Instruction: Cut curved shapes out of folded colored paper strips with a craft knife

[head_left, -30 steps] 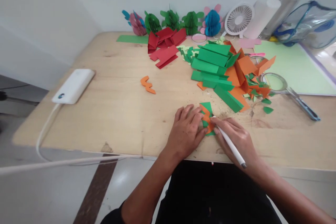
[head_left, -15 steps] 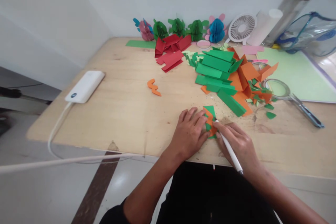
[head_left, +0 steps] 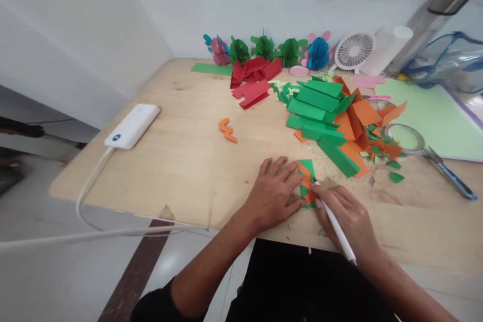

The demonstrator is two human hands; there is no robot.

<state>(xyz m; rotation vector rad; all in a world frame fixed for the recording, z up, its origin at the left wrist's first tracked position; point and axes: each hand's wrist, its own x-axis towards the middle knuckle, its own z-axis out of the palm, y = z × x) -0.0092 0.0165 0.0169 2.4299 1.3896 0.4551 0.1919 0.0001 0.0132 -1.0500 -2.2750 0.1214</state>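
My left hand (head_left: 274, 192) lies flat, its fingers spread, pressing down the left side of an orange paper cutout (head_left: 307, 177). Beneath the cutout is a green paper strip (head_left: 307, 165), showing above, below and along its edges. Between the fingers and thumb of my right hand (head_left: 346, 216) is a white pen (head_left: 337, 226), tilted, with its tip at the right edge of the orange shape. Any drawn line is too small to make out. Another wavy orange cutout (head_left: 228, 131) lies apart on the table, up and to the left.
Folded green strips (head_left: 316, 93) and orange paper (head_left: 365, 112) pile up ahead, by red folded paper (head_left: 252, 93). Scissors (head_left: 449, 171) and a tape roll (head_left: 406, 138) lie right. A white power bank (head_left: 132, 126) with a cable sits left. Paper figures (head_left: 264, 49) and a fan (head_left: 354, 51) line the wall.
The whole view has shifted slightly, so everything sits a little lower and further right. Both hands keep their places on the paper, and the pen tip stays at the cutout's right edge.
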